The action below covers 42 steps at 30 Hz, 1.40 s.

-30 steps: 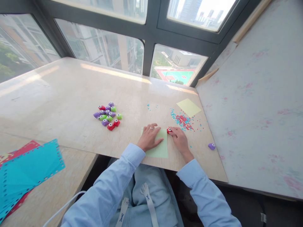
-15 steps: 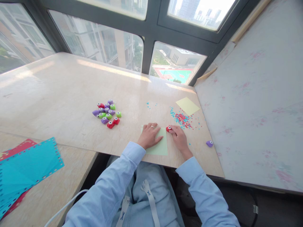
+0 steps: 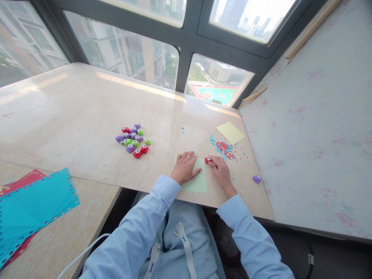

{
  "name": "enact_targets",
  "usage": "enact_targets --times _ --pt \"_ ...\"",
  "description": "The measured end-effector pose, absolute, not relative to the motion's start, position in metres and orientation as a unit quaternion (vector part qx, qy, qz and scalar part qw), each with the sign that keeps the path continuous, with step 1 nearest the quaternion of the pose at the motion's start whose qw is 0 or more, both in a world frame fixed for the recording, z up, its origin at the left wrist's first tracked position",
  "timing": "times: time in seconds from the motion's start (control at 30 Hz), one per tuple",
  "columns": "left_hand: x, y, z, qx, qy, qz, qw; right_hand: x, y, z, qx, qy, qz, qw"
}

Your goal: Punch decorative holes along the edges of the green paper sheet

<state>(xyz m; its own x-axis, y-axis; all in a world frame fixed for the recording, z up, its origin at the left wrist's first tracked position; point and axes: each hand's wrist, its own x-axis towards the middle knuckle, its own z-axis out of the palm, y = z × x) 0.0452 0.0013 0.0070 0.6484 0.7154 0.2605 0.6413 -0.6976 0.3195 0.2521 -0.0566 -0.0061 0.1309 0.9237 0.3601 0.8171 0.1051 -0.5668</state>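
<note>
Head view: red punch (image 3: 208, 159) (right hand (image 3: 221, 173))

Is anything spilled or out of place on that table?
Yes. Tiny red and blue paper bits are scattered loose beyond the right hand, with a few more farther left. One purple punch sits alone, away from the punch cluster.

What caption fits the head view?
Left hand flat on green paper; right hand grips red punch at its edge.

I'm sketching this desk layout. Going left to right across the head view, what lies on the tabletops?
Blue paper sheets → cluster of small punches → left hand → red punch → confetti pile → purple punch.
</note>
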Motion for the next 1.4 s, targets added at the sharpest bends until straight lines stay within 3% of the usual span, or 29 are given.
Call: enact_targets --times 1.4 --pt "0.0444 0.0041 0.0063 0.898 0.355 0.211 0.151 0.2547 -0.0611 0.0029 -0.645 -0.655 0.151 0.364"
